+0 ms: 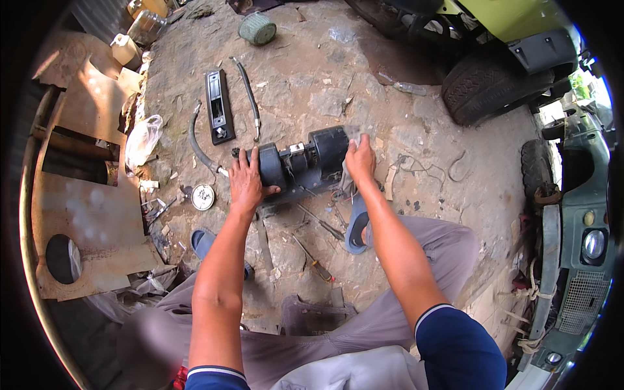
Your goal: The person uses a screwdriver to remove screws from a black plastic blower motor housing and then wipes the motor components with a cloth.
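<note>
Navy sleeves (458,344) with pale trim lie nearest us, beside a light cloth (357,374) over our lap, and beyond them both bare forearms reach to a black blower unit (300,168) set on the dirt ground between our feet, its long side across our front. Our left hand (247,182) lies over its left drum, fingers spread and straight, thumb apart, pressing on it but gripping nothing around. Our right hand (361,159) is at the far end of the right drum, fingers curled in tight on what looks like a grey rag (346,187); the fingertips are too small for us to make out. As for how far things have come, both drums sit in place and the middle section lies bare between them, with no cover over it, so we judge the work on the unit to be partway through. How much is left, we cannot tell. Just beyond it a long black slotted panel (214,107) and two dark hoses (197,140) lie loose, well clear of the drums; whether they belong to the unit does not show. Nearer us, an orange-handled screwdriver (320,265) and a dark-handled screwdriver (333,230) rest on the ground, neither in hand.
</note>
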Demonstrator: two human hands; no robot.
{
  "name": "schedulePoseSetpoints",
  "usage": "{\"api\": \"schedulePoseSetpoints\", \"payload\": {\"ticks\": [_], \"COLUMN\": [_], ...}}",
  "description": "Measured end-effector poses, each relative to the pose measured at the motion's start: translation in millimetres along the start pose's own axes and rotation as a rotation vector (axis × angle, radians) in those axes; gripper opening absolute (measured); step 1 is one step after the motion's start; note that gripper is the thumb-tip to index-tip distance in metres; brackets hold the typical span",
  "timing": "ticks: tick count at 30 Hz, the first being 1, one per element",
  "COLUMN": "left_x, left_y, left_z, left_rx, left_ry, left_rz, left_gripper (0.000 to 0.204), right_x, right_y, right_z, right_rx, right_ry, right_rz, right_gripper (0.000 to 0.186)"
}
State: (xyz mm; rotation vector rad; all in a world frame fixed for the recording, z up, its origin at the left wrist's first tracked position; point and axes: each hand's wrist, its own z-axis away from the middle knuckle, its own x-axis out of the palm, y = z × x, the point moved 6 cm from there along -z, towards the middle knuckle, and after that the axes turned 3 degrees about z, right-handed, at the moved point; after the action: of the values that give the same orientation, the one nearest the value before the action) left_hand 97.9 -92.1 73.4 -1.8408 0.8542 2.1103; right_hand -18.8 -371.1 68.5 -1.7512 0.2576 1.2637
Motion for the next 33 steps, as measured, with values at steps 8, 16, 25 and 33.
{"api": "schedulePoseSetpoints", "payload": {"ticks": [8,16,25,33], "left_x": [1,5,-1,5], "left_y": [-1,2,2,3], "left_z": [0,4,5,6], "left_rx": [-0.034,-0.021,-0.017,-0.031], "left_ry": [-0.048,-0.058,-0.03,-0.061], "left_rz": [-0.017,0.006,-0.005,0.017], "left_gripper": [0.125,0.126,0.122,0.124], "right_x": [27,4,16,23], "right_y": [-11,-5,-20,-30], "right_z": [48,20,26,12], "right_rx": [-0.087,0.063,-0.012,0.103], "right_ry": [-0.202,-0.057,-0.048,-0.024], "right_rz": [0.013,-0.052,-0.035,0.118], "right_gripper": [0.022,0.023,0.024,0.028]}}
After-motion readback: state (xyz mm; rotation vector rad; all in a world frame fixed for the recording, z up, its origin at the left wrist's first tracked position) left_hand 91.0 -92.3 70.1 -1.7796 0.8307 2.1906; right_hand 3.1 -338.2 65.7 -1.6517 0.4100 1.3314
